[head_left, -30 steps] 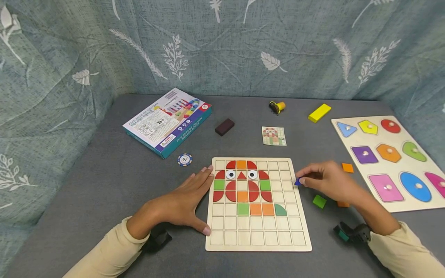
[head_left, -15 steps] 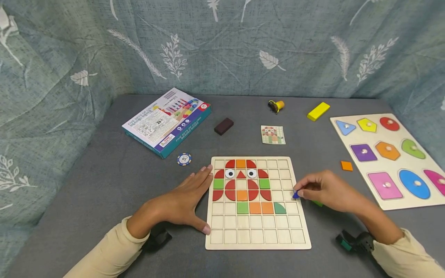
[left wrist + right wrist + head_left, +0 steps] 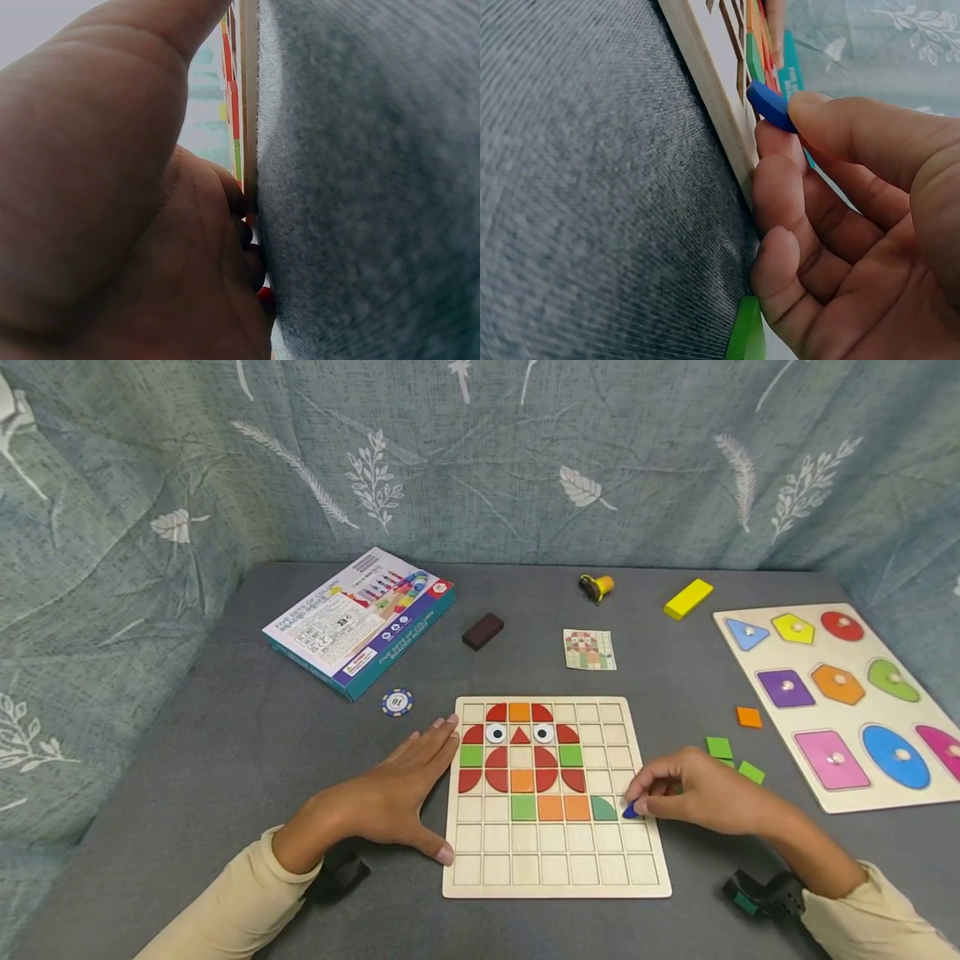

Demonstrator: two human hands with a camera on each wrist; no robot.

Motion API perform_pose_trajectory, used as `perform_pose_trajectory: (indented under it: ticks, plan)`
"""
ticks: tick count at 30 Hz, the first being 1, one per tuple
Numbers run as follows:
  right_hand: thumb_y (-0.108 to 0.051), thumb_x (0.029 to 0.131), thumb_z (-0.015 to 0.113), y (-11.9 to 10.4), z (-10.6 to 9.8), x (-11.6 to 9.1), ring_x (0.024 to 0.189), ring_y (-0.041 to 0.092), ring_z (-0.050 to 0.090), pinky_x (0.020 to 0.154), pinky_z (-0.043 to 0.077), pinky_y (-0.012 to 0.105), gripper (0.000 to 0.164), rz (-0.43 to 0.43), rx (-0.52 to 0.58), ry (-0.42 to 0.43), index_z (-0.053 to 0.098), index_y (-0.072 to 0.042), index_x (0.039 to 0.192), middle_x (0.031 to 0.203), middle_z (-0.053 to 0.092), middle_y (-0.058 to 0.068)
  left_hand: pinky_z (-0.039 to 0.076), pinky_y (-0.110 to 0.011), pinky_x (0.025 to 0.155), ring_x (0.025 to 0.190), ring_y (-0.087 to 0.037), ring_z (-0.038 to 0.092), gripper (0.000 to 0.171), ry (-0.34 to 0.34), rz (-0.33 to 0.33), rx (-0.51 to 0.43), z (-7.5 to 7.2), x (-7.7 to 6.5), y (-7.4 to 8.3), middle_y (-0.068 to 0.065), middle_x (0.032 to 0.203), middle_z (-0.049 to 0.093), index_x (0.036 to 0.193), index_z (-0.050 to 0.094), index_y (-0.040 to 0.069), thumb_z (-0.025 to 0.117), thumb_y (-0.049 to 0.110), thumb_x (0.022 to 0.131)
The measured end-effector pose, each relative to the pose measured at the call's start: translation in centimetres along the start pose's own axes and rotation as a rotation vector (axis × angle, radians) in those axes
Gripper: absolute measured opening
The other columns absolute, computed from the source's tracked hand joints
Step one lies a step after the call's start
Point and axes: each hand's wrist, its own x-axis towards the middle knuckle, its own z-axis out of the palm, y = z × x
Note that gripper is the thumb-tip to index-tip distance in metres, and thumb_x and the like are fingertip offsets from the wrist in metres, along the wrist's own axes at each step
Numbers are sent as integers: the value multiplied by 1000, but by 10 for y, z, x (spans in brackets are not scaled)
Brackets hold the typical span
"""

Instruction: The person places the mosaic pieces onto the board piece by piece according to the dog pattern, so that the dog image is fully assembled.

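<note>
A wooden grid board [image 3: 555, 878] lies flat, with red, orange, green and eye-patterned tiles making a figure in its upper left and middle. My right hand [image 3: 697, 793] pinches a small blue tile [image 3: 630, 810] between thumb and index finger, over a right-hand cell of the board. In the right wrist view the blue tile [image 3: 771, 106] shows a curved edge and is tilted. Left of it sits a dark green quarter-circle tile [image 3: 603, 808]. My left hand [image 3: 382, 797], fingers spread and straight, rests against the board's left edge, touching it with thumb and fingertips.
Loose green tiles [image 3: 718, 747] and an orange tile [image 3: 748, 717] lie right of the board, beside a shape puzzle [image 3: 787, 718]. Behind are a picture card [image 3: 588, 650], dark block [image 3: 483, 632], yellow block [image 3: 687, 599], small yellow-black object [image 3: 597, 587], poker chip [image 3: 397, 702] and box [image 3: 360, 622].
My right hand has moved nearer and slightly left with the blue tile, from outside the board's right edge to over a cell. Green tiles behind it came into view. My left hand stays still.
</note>
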Motion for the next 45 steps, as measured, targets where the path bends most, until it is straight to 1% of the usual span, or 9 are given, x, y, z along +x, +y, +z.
perform_pose_trajectory:
  ticks: [8, 11, 16, 20, 22, 28, 32, 36, 45]
  plan:
    - [-3, 89, 70, 0, 1, 2, 73, 10, 56, 59, 46, 23, 11, -92, -56, -4, 73, -12, 94, 91, 66, -6, 1, -51, 116, 147, -28, -7, 136, 0, 2, 0, 0, 0, 0, -11, 162, -8, 155, 3, 2, 78, 70, 63]
    - [-5, 89, 69, -1, 0, 2, 74, 10, 56, 61, 47, 23, 10, -89, -92, -10, 74, -13, 94, 90, 65, -6, 1, -51, 116, 147, -28, -7, 136, -1, 3, 3, 1, 0, -1, -12, 162, -8, 155, 3, 2, 77, 70, 64]
    - [-7, 90, 69, -3, -2, 3, 72, 9, 54, 60, 45, 23, 10, -28, -144, -20, 74, -15, 94, 89, 64, -7, 1, -50, 116, 147, -28, -7, 136, -4, 0, 14, 0, 0, 0, -11, 162, -8, 155, 3, 2, 78, 69, 63]
    - [-5, 89, 69, -4, -2, 4, 72, 9, 54, 60, 45, 23, 11, -14, -156, -22, 73, -14, 95, 89, 64, -7, 1, -50, 116, 147, -27, -7, 136, -6, -5, 16, 0, 1, 1, -11, 162, -8, 156, 3, 2, 78, 69, 63]
    - [-5, 89, 69, -4, -2, 4, 71, 8, 53, 59, 45, 23, 12, -21, -153, -20, 73, -14, 95, 89, 64, -7, 1, -50, 116, 147, -28, -7, 136, -8, -6, 16, -1, 1, 1, -11, 162, -8, 156, 3, 2, 78, 69, 63]
    - [-6, 89, 71, -1, -1, 4, 67, 6, 51, 55, 44, 22, 12, -98, -148, -34, 74, -16, 94, 83, 59, -8, 1, -50, 116, 147, -28, -7, 136, -8, -5, 21, -1, 1, 1, -12, 162, -8, 156, 3, 2, 78, 69, 64]
    - [-8, 89, 70, -2, -1, 3, 66, 5, 51, 55, 44, 22, 12, -95, -157, -36, 74, -18, 94, 83, 60, -9, 1, -50, 116, 147, -28, -7, 136, -5, -4, 21, 0, 1, 1, -11, 162, -8, 156, 4, 2, 78, 69, 64]
    - [-8, 89, 70, -4, -3, 0, 69, 6, 52, 57, 45, 23, 11, -55, -170, 3, 73, -15, 97, 89, 63, -8, 1, -50, 116, 147, -28, -7, 136, -3, -3, 17, 0, 0, 1, -12, 162, -8, 156, 4, 2, 78, 69, 64]
    - [-10, 92, 67, -4, -14, -13, 74, 9, 56, 61, 48, 24, 12, -44, -234, 178, 75, -16, 101, 93, 66, -9, 1, -51, 116, 147, -29, -7, 136, 1, 2, 22, 0, 1, 0, -13, 162, -8, 155, 4, 1, 79, 68, 63]
